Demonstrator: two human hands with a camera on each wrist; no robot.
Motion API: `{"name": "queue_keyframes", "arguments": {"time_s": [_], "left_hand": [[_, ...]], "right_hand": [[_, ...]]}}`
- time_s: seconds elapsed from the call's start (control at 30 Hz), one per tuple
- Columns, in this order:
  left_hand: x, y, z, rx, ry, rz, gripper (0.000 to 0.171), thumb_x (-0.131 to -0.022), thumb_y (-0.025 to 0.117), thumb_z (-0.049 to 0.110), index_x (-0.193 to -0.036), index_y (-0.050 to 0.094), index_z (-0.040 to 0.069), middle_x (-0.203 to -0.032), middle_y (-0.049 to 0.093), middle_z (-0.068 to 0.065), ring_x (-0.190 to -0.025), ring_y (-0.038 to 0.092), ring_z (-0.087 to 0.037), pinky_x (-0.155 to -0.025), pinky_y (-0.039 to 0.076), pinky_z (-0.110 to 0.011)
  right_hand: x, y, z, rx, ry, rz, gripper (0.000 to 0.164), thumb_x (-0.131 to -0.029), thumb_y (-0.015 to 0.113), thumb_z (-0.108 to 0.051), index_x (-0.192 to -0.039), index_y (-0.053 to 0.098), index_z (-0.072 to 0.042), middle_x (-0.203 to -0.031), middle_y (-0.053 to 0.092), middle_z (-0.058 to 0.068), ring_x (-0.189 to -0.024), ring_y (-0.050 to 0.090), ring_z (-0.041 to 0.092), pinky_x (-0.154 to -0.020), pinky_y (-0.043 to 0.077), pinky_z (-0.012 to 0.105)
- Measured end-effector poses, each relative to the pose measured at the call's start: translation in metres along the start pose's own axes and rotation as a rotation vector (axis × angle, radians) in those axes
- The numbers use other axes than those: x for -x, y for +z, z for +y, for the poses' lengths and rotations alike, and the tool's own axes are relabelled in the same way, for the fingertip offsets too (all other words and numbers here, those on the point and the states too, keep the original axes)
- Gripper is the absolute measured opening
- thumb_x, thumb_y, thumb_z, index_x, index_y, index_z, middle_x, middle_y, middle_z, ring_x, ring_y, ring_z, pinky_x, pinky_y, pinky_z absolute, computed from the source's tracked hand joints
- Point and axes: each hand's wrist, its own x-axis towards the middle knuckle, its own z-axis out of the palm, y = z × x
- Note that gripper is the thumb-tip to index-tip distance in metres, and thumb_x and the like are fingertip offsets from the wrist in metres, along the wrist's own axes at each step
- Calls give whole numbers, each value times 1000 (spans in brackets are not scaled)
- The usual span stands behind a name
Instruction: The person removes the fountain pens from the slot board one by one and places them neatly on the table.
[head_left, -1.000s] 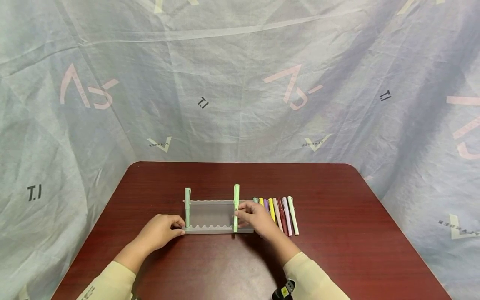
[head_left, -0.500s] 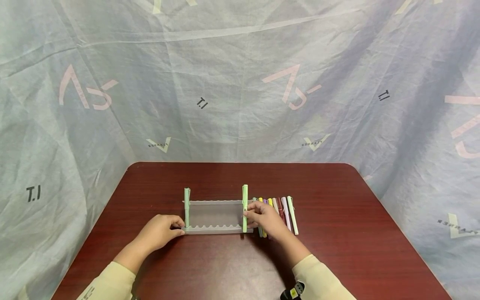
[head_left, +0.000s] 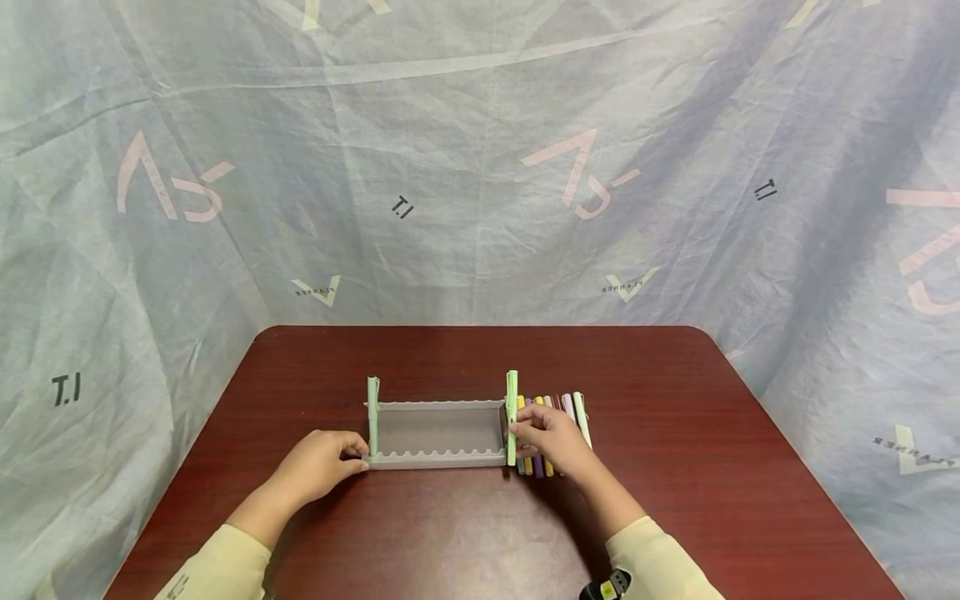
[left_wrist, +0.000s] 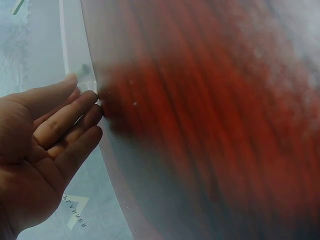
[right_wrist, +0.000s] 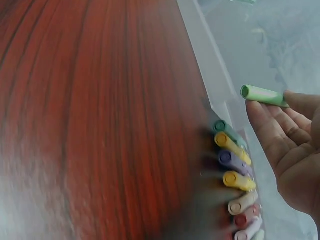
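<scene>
A clear plastic pen rack (head_left: 438,459) with notched rails stands in the middle of the table. At its left end lies a grey-green pen (head_left: 373,417), resting across the rails. My left hand (head_left: 324,462) holds the rack's front left corner between thumb and fingers; the left wrist view shows this hand (left_wrist: 50,135) at the rack's edge. Between the thumb and fingers of my right hand (head_left: 555,437) is a light green pen (head_left: 512,408), above the rack's right end. In the right wrist view the pen's (right_wrist: 262,95) end sticks out past the fingertips.
Right of the rack several coloured pens lie side by side, partly behind my right hand, among them a yellow pen (right_wrist: 237,181), a purple pen (right_wrist: 232,161) and a pale green pen (head_left: 582,417). The dark red table (head_left: 450,533) ends at a hanging grey cloth (head_left: 450,250).
My right hand has moved to the right with the light green pen, from over the rack's right part to its right end. The left hand has stayed at the corner.
</scene>
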Motion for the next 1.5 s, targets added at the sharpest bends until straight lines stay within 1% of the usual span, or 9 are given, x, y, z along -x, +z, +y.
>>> {"name": "queue_keyframes", "arguments": {"time_s": [0.1,0.17,0.33,0.73,0.83,0.93,1.17,1.33,1.5], "left_hand": [[0,0,0,1,-3,0,10,-83,78,19,-88,71,24,-83,68,13,-80,62,-6,-76,52,-35],[0,0,0,4,-6,0,10,-83,78,19,-88,71,24,-83,68,13,-80,62,-6,-77,52,-35],[1,0,1,4,-10,-3,10,-83,78,19,-88,71,24,-82,68,13,-79,61,-6,-76,52,-35],[1,0,0,2,-9,-4,10,-83,78,18,-88,71,24,-82,67,13,-79,60,-6,-76,51,-35],[1,0,0,5,-15,-6,10,-83,77,19,-88,70,24,-82,67,13,-79,59,-6,-76,51,-35],[0,0,0,4,-16,-5,10,-83,78,19,-88,70,24,-82,67,13,-79,59,-6,-76,51,-35],[0,1,-1,2,-11,-3,10,-83,78,19,-87,70,24,-82,67,14,-78,59,-6,-76,51,-34],[0,0,0,-1,-7,-2,10,-83,78,19,-88,71,24,-82,67,13,-79,60,-6,-76,51,-35],[0,0,0,-3,-10,-6,10,-83,78,19,-89,71,24,-83,67,13,-80,61,-6,-77,51,-35]], "right_hand": [[3,-9,2,-4,13,24,27,-94,66,-14,-107,57,8,-99,66,26,-79,70,23,-73,59,46],[5,-16,4,16,26,48,27,-93,67,-16,-106,58,7,-98,66,23,-78,70,23,-73,59,45],[12,-35,5,54,36,87,27,-94,67,-16,-107,59,6,-96,66,20,-79,69,25,-72,59,43],[26,-80,13,91,94,162,34,-94,66,-19,-113,57,8,-102,64,22,-82,67,27,-74,59,43],[29,-90,13,80,117,183,32,-95,64,-15,-114,57,10,-101,64,24,-81,67,31,-74,59,44],[32,-99,11,97,139,194,31,-96,62,-12,-115,57,12,-101,64,26,-81,67,34,-73,59,45],[33,-117,29,219,200,244,32,-96,64,-19,-113,59,8,-92,65,17,-75,65,24,-68,60,38],[35,-117,33,329,247,267,26,-94,65,-18,-104,62,5,-87,66,14,-70,65,20,-63,59,36],[34,-117,34,458,273,272,23,-93,66,-22,-98,66,1,-82,66,11,-65,65,17,-61,57,34]]}}
